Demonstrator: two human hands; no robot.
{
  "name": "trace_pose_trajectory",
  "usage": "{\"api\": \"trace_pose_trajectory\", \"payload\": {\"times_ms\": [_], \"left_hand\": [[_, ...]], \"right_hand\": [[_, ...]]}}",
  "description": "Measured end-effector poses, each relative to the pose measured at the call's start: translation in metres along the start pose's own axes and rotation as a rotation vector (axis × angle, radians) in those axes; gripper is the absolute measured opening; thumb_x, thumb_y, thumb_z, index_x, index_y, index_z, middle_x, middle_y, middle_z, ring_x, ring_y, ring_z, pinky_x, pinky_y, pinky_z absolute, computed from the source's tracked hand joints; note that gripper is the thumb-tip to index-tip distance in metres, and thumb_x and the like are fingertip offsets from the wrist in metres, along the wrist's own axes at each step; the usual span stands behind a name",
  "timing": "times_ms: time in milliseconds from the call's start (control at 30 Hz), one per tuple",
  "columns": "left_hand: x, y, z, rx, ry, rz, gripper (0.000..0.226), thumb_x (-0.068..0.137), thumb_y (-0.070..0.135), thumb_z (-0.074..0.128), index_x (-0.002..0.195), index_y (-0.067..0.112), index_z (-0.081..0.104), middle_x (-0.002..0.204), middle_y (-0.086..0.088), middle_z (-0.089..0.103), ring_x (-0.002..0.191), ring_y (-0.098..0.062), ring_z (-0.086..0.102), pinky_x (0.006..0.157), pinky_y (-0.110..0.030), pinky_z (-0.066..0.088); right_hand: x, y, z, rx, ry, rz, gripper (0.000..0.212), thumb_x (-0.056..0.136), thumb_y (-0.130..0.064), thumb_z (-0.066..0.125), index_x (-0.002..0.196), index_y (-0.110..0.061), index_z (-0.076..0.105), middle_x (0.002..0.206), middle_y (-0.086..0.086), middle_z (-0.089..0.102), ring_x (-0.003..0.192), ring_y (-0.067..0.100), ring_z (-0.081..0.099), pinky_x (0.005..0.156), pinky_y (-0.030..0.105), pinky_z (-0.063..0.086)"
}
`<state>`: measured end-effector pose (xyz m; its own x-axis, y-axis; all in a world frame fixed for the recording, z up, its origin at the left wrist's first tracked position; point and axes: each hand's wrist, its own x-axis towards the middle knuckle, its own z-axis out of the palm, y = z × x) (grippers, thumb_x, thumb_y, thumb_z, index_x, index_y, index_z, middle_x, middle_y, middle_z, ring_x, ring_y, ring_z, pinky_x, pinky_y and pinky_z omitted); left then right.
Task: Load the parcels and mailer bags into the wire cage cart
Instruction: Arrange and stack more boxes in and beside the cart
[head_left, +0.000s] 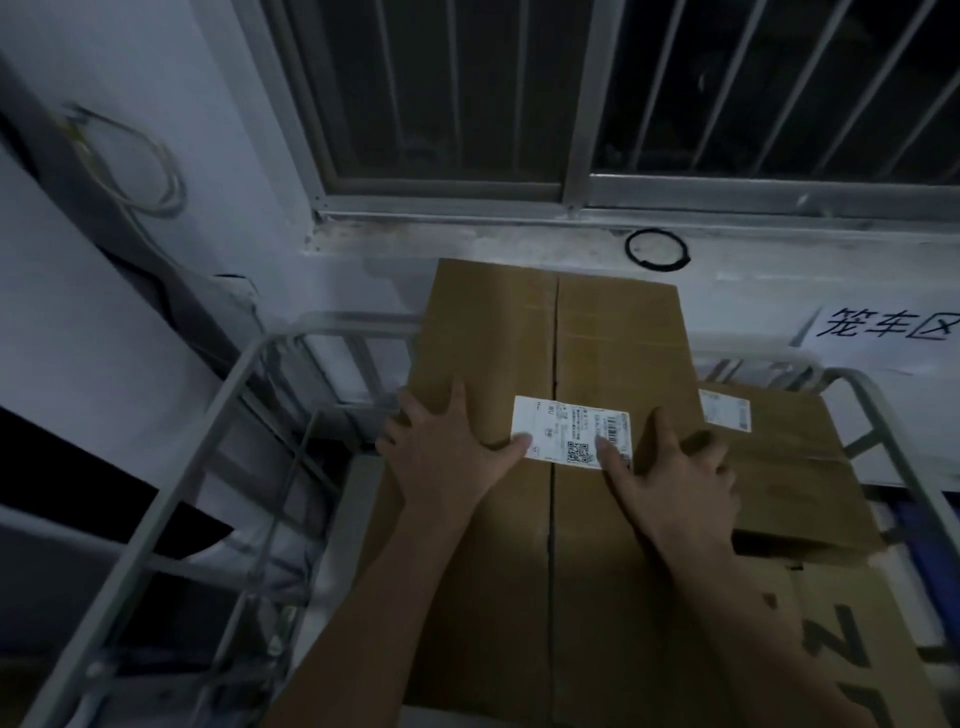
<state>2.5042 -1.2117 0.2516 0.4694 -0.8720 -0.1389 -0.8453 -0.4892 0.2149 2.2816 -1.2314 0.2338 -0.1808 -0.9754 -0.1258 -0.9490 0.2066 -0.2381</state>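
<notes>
both forearms reach forward and slightly down from the bottom of the view, side by side. the left hand (447, 449) lies palm down on top of the large cardboard box (550, 332), fingers spread and fairly straight towards the box's left edge, thumb tip touching the white shipping label (569, 434). the right hand (672, 467) is also flat and spread on the lid, one finger lying on the label's right end and the outer fingers reaching the box's right edge. neither hand closes round anything; both press openly on the box top. the box sits tilted inside the wire cage cart (228, 415), its far end up by the window sill. a smaller box (795, 478) lies just beside it on the right, lower down in the cart.
</notes>
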Motion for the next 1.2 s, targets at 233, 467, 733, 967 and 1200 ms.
{"api": "trace_pose_trajectory", "payload": {"times_ms": [233,467,733,967,1200], "left_hand": [[0.037,-0.019,0.042,0.004,-0.065,-0.02,0.116,0.061,0.098,0.044,0.155,0.04,0.012,0.159,-0.02,0.003,0.137,-0.05,0.025,0.11,-0.056,0.029],[0.073,-0.032,0.109,-0.05,-0.133,-0.029,0.125,0.053,0.099,0.051,0.155,0.043,0.007,0.16,-0.02,-0.003,0.14,-0.048,0.021,0.112,-0.058,0.025],[0.093,-0.053,0.173,-0.053,-0.226,-0.059,0.126,0.051,0.099,0.051,0.154,0.043,0.006,0.159,-0.017,-0.004,0.141,-0.048,0.017,0.113,-0.059,0.02],[0.119,-0.064,0.235,-0.046,-0.259,-0.076,0.129,0.048,0.1,0.053,0.153,0.044,0.003,0.157,-0.018,-0.007,0.14,-0.048,0.018,0.113,-0.06,0.023],[0.13,-0.081,0.294,-0.08,-0.218,-0.073,0.128,0.048,0.096,0.059,0.153,0.043,0.006,0.157,-0.011,-0.008,0.141,-0.045,0.018,0.113,-0.059,0.025]], "right_hand": [[0.022,-0.013,0.051,0.004,-0.094,-0.023,0.099,0.075,-0.096,0.02,0.156,-0.04,0.009,0.157,0.021,0.013,0.137,0.051,0.03,0.108,0.059,0.032],[0.053,-0.009,0.129,-0.013,-0.101,-0.003,0.09,0.081,-0.089,0.029,0.154,-0.04,0.012,0.157,0.021,0.013,0.133,0.051,0.033,0.107,0.058,0.035],[0.072,-0.005,0.198,-0.049,-0.119,0.018,0.089,0.082,-0.086,0.032,0.155,-0.036,0.019,0.156,0.022,0.014,0.131,0.05,0.035,0.109,0.057,0.032],[0.086,0.002,0.257,-0.008,-0.093,0.027,0.085,0.086,-0.076,0.039,0.156,-0.031,0.024,0.155,0.025,0.016,0.135,0.046,0.027,0.109,0.056,0.029],[0.087,0.015,0.312,-0.06,0.074,-0.027,0.076,0.09,-0.068,0.036,0.146,-0.018,0.049,0.151,0.025,0.026,0.132,0.047,0.024,0.103,0.055,0.029]]}}
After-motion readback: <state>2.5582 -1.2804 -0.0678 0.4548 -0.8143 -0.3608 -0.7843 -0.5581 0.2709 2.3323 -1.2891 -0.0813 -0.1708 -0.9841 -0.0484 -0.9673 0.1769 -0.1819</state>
